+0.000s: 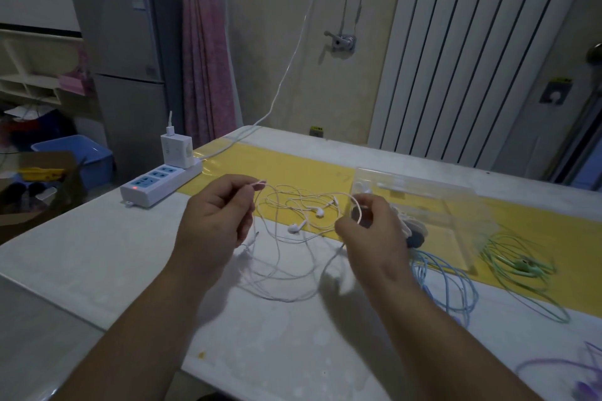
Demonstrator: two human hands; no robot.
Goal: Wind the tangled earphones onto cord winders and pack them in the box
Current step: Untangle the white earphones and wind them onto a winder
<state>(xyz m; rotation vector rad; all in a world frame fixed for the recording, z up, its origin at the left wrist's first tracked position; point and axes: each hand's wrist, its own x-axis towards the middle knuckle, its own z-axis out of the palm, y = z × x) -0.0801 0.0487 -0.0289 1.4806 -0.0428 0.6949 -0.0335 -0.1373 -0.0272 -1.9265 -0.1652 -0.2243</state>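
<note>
A tangle of white earphones hangs between both hands above the white table, with two earbuds dangling near the middle. My left hand pinches a loop of the white cord at its top left. My right hand pinches the cord at the tangle's right side. Right behind the right hand stands a clear plastic box, with dark round cord winders at its front, partly hidden by the hand. Blue earphones, green earphones and purple earphones lie loose on the right.
A white power strip with a plugged-in charger sits at the table's left far corner, its cable running up the wall. A yellow strip crosses the table. A fridge, a blue bin and a cardboard box stand left of the table.
</note>
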